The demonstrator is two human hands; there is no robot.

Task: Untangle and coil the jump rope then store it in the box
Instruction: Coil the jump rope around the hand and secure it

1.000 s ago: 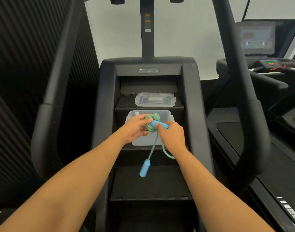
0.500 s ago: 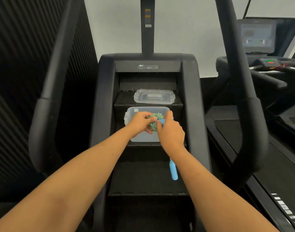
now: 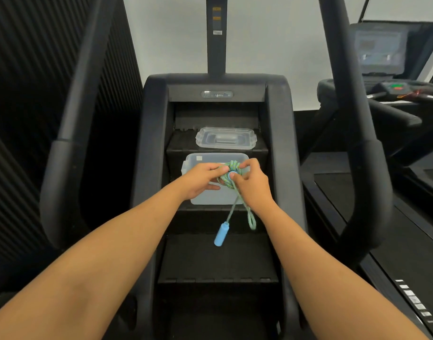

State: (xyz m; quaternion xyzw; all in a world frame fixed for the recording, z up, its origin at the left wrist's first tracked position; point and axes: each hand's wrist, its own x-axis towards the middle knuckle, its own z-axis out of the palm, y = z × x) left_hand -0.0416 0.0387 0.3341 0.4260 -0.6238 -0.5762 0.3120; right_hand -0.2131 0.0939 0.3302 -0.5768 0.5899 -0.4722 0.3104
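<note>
**Rope** (image 3: 232, 166): green, partly wound into a small bundle, held in the air directly above the open box (image 3: 215, 200).
**Left hand** (image 3: 200, 179): grip pinching the bundle's left edge.
**Right hand** (image 3: 253, 186): grip curled round the bundle's right side, thumb on the held handle (image 3: 231, 175), which points end-on toward the wearer.
**Tail:** strands and a short loop (image 3: 252, 219) drop from under the right hand, the nearer one. The long axis slants down and slightly left, ending in the free handle (image 3: 221, 234), which hangs below the box front.
**Next, likely:** wind the tail upward, then lower the bundle straight down.
**Lid** (image 3: 225, 138): on the step behind the box.
</note>
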